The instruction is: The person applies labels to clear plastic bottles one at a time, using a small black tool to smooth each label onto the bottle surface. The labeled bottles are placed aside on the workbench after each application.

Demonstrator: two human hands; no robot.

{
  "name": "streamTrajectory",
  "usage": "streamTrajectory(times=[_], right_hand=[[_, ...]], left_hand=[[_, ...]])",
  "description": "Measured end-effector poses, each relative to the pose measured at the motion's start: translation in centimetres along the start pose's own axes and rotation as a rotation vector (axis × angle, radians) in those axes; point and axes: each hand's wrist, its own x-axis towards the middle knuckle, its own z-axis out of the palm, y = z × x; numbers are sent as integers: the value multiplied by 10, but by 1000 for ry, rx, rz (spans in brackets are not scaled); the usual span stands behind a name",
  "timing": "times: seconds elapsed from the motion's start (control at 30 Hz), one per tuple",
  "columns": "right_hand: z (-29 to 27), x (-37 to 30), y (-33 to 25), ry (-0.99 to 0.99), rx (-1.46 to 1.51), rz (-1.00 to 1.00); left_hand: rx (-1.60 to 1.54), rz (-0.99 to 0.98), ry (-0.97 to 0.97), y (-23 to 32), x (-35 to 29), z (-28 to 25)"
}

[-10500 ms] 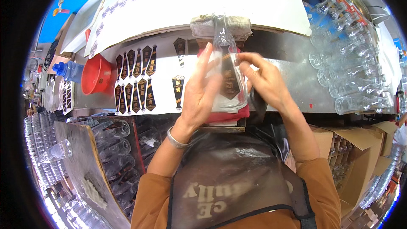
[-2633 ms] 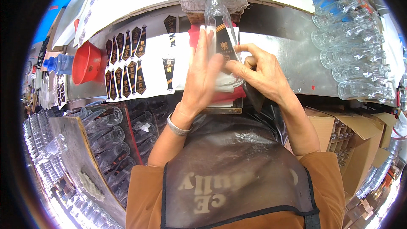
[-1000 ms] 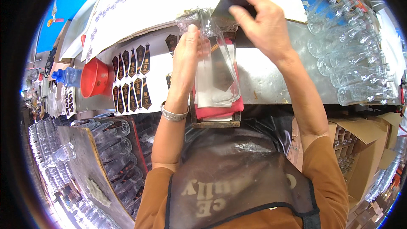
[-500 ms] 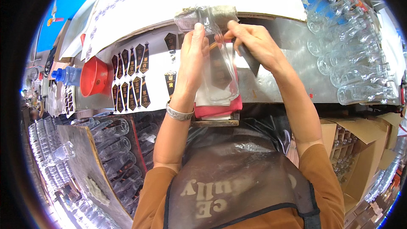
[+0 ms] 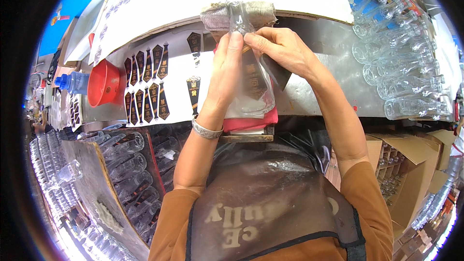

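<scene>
A clear glass bottle [image 5: 258,100] lies on a padded stand, its neck resting on a rolled grey towel [image 5: 216,17] and its base toward me. Beneath it is a red cloth [image 5: 250,122]. A dark tie-shaped decal [image 5: 253,75] with gold marks shows on the bottle's body. My left hand [image 5: 226,70] lies along the bottle's left side, closed on it, thumb up by the neck. Against the upper part of the decal, my right hand [image 5: 286,50] presses its fingertips while gripping a dark flat scraper [image 5: 277,74], which is partly hidden by the hand.
A white sheet of tie-shaped decals [image 5: 178,63] lies left on the metal table. Beyond it are a red bowl [image 5: 103,83] and a blue-capped plastic bottle [image 5: 75,83]. Clear bottles [image 5: 406,87] line the right. Bottles fill a crate [image 5: 130,164] lower left; a cardboard box [image 5: 413,179] stands lower right.
My right hand has moved left and inward, bringing its fingertips onto the bottle beside my left thumb. The scraper has shifted left against the bottle's side.
</scene>
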Motion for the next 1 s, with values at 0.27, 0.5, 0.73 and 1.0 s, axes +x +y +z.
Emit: streamTrajectory(times=[0.27, 0.5, 0.73, 1.0], right_hand=[[-15, -9, 10, 73, 313, 74], [-13, 3, -40, 261, -530, -711], [-11, 3, -56, 146, -531, -732], [5, -70, -51, -183, -315, -731]], left_hand=[[-216, -89, 18, 26, -20, -6], [144, 138, -66, 30, -58, -28], [611, 402, -158, 26, -91, -30], [666, 504, -39, 9, -90, -18]])
